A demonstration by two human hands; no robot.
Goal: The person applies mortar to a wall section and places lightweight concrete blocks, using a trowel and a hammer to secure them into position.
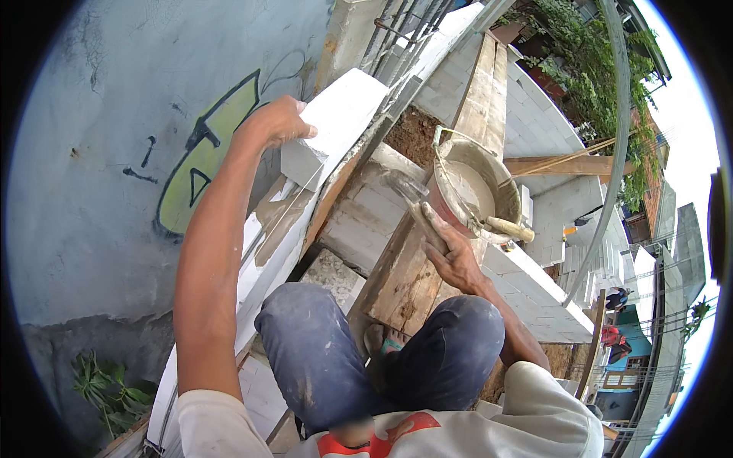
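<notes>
My left hand (280, 122) grips the wall-side edge of a white lightweight building block (345, 108), its thumb on top and its other fingers partly hidden. The block sits at the top of a narrow white block wall (286, 256), beyond a patch of wet grey mortar (276, 221). In my right hand (456, 259) is a mortar-smeared trowel (420, 214), its head pointing away from me toward the wall. Just beyond it stands a bucket (510, 164) of grey mortar on wooden planks, with a pale handle (510, 229) lying over its near rim.
A painted grey wall (114, 91) rises close on the left. Steel rods (408, 23) stand at the far end. Long planks (482, 91) run ahead, and another block wall (534, 282) is on the right. A pale pole (617, 114) crosses the right side.
</notes>
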